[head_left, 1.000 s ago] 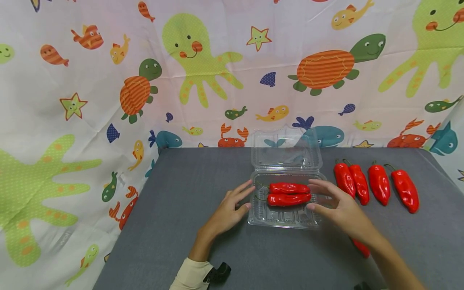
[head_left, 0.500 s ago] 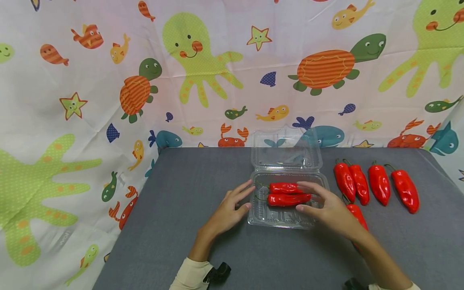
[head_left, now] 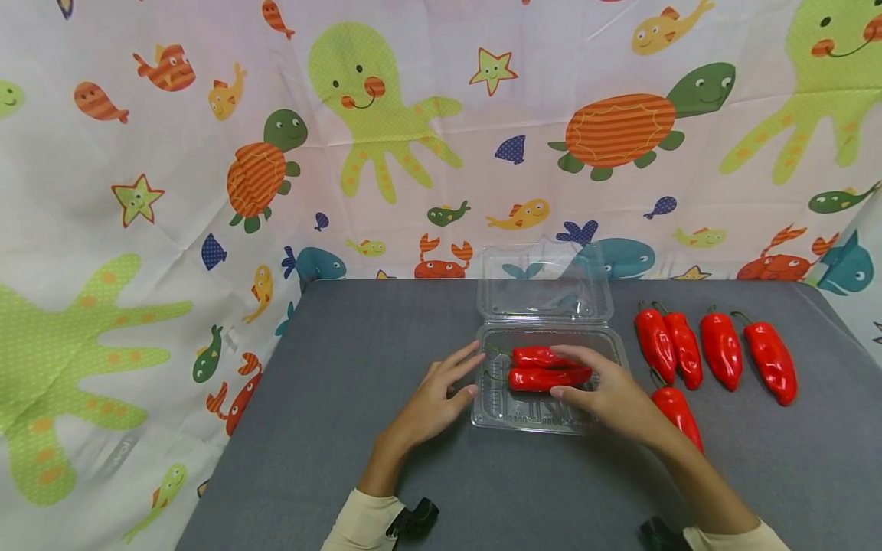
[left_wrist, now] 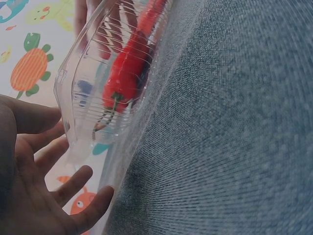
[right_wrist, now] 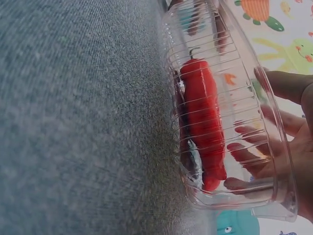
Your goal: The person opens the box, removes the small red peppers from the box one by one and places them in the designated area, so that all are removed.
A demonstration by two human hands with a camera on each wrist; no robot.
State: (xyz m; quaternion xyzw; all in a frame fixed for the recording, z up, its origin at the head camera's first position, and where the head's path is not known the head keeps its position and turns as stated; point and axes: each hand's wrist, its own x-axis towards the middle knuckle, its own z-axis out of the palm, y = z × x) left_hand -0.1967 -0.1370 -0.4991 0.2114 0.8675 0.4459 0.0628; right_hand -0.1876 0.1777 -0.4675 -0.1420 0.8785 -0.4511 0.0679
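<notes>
A clear plastic clamshell box (head_left: 510,413) stands on the table with its lid (head_left: 530,302) tipped back. Two red peppers lie side by side in its tray, the back pepper (head_left: 537,357) and the front pepper (head_left: 540,379), stems to the left. My left hand (head_left: 434,398) is at the box's left edge, fingers spread; in the left wrist view its thumb and fingertips are right at the rim. My right hand (head_left: 609,390) reaches over the tray's right side, thumb and fingers apart, overlapping the peppers' right ends. In the right wrist view its fingers (right_wrist: 254,156) show through the clear wall.
To the right of the box several more red peppers (head_left: 720,350) lie in a loose row. A single red pepper (head_left: 678,417) lies nearer, partly behind my right forearm. The grey tabletop (head_left: 331,360) meets a sea-animal print curtain (head_left: 427,138) at the back.
My right hand has moved left, farther over the tray. The pepper by the right forearm shows more now. My left hand, the box and the peppers in it stay in place.
</notes>
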